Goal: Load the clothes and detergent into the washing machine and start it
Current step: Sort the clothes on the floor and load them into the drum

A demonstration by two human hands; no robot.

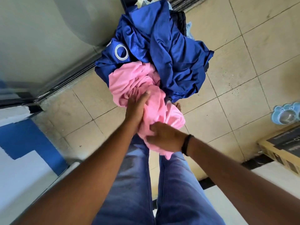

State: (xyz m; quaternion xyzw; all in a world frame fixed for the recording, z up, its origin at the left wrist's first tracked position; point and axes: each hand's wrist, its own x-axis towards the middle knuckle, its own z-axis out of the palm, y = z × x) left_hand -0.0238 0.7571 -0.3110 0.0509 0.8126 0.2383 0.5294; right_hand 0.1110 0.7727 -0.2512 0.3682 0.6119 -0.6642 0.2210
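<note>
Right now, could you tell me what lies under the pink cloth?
The pink cloth lies partly on the blue curtain, gripped by the left hand and right hand. Anything beneath the pile is covered.

From my remote seat I find almost nothing I can read here. The only lettering sits on the cardboard box (282,153) at the right edge, on its dark printed panel: a few pale, upside-down characters run along the panel's top strip and down near the box's edge, but they are too small and blurred for me to make out a single word or brand. The blue curtain (162,46) carries a metal eyelet ring (121,51) with no marking I can see. The pink cloth (138,88) and the blue pet bowl (286,115) show no label, number or sign.
</note>
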